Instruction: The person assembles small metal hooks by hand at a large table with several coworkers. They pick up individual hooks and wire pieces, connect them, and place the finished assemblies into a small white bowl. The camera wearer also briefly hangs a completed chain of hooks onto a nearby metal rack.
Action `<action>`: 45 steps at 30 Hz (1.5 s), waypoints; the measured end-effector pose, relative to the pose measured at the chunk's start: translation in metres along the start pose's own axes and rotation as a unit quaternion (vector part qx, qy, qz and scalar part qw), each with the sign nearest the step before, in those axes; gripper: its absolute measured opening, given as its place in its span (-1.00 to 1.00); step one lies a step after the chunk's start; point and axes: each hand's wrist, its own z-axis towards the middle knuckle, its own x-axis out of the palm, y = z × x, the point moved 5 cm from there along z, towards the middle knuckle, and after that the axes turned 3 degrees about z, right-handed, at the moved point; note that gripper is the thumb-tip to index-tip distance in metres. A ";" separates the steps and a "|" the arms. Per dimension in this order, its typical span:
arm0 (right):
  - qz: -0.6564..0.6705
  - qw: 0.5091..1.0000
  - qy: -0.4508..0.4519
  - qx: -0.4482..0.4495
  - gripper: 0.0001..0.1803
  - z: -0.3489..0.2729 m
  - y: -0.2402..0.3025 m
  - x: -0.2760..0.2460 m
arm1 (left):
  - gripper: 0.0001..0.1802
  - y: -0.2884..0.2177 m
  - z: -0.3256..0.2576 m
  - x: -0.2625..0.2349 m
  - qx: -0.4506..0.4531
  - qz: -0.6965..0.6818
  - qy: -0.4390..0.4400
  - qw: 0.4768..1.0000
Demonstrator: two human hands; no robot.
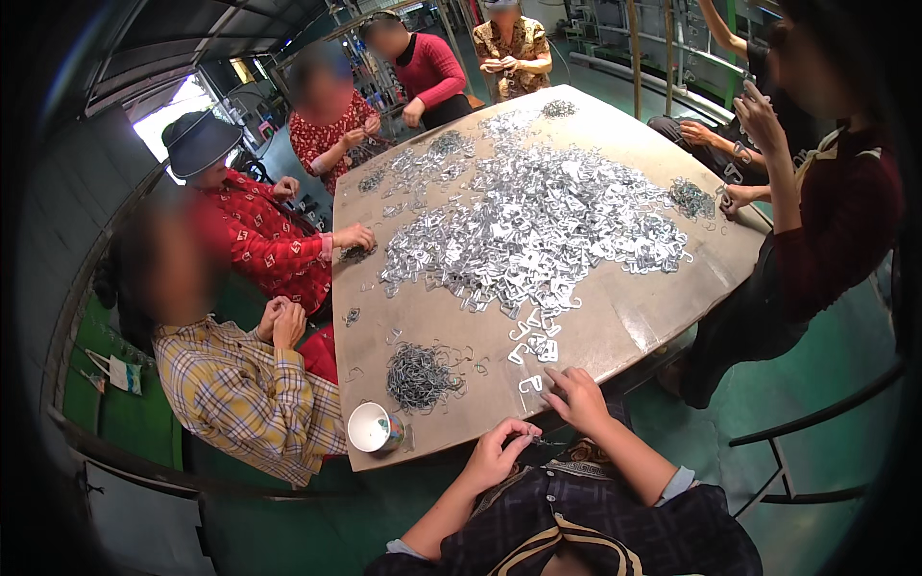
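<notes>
Just off the near table edge, my left hand [499, 453] is closed in a pinch, with thin dark wire pieces [545, 442] poking out past its fingertips; their exact shape is too small to tell. My right hand [578, 398] reaches over the edge with fingers apart and holds nothing I can see. Closest to its fingertips lies a single white hook [530, 386], flat on the table. A little beyond it is a small cluster of white hooks [534, 348]. Left of my hands sits a tangled heap of dark wire hooks [419, 377].
A large pile of white hooks [538, 221] covers the middle of the brown table [634, 331]. On its near left corner stands a white paper cup [373, 427]. Several people work around the edges, one in a plaid shirt [245, 394] close on my left. Another dark wire heap [690, 198] lies far right.
</notes>
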 end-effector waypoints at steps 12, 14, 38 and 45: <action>0.088 0.993 0.007 0.080 -0.76 0.020 -0.029 0.034 | -0.92 0.008 0.003 0.010 0.037 0.064 -0.017 0.997; 0.282 0.942 0.020 0.181 -0.83 0.010 -0.040 0.039 | -0.91 0.003 0.007 0.010 0.029 0.066 -0.026 0.997; 0.245 0.963 -0.075 0.085 -0.85 -0.032 0.051 -0.024 | -0.81 0.010 0.014 0.006 -0.023 0.119 -0.021 0.992; 0.236 0.966 -0.065 0.078 -0.86 -0.039 0.047 -0.025 | -0.74 0.026 0.068 -0.082 0.045 0.426 -0.203 0.880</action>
